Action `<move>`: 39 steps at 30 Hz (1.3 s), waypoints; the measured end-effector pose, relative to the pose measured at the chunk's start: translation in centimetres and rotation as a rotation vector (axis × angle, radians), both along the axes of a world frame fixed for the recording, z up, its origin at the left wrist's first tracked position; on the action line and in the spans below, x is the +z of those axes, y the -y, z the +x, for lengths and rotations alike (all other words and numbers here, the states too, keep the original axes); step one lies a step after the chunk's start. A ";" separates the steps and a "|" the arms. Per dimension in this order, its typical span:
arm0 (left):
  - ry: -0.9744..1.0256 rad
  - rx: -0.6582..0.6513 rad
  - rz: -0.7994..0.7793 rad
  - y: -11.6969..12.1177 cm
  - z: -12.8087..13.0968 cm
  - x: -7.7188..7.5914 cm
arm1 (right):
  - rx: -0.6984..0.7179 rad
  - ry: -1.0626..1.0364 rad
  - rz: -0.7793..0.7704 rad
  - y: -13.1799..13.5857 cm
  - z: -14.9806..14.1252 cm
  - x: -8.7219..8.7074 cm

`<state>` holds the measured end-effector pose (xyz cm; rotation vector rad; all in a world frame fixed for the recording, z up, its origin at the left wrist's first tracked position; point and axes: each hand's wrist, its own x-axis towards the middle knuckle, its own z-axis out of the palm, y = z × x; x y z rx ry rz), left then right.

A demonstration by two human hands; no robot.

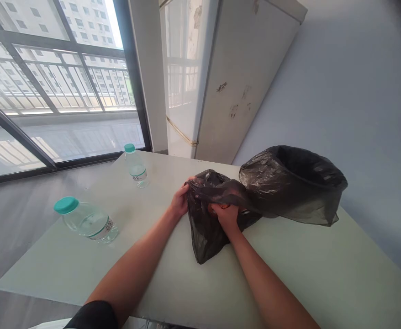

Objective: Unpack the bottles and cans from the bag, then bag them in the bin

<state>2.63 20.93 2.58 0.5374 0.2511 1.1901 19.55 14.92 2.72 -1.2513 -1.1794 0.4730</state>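
A black plastic bag [203, 233] lies on the table in front of me, thin and crumpled. My left hand [180, 199] is closed on its left edge, with the fingertips partly covered by the film. Inside the mouth of this bag is my right hand [227, 214], its fingers curled around something reddish-orange [224, 206]. Only a small patch of that thing shows, so its kind is unclear. Touching the first bag on the right, a second black plastic bag [286, 192] rests on its side with its mouth spread wide.
Two clear bottles with green caps stand on the left of the white table [173, 274]: a nearer bottle [87, 221] and a farther bottle [137, 167]. A worn white fridge [241, 77] is behind the table, beside a glass door [66, 82]. A wall [351, 109] bounds the right.
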 end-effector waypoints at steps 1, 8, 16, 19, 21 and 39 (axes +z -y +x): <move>0.001 -0.003 0.002 0.0 0.0 0.0 | 0.007 0.003 0.000 0.0 0.0 0.1; 0.023 -0.016 0.006 0.0 -0.1 -0.2 | 0.021 0.007 0.017 0.0 0.0 0.4; 0.009 -0.008 -0.016 -0.1 -0.1 -0.2 | 0.008 -0.001 0.011 0.0 0.0 0.4; 0.013 -0.007 -0.009 -0.1 -0.1 -0.2 | 0.011 0.000 0.006 0.0 0.0 0.3; 0.014 -0.005 -0.004 -0.1 -0.1 -0.2 | 0.013 -0.002 0.004 0.0 -0.1 0.4; 0.007 -0.012 0.005 -0.3 -0.1 -0.6 | 0.019 -0.009 0.006 0.0 -0.1 0.5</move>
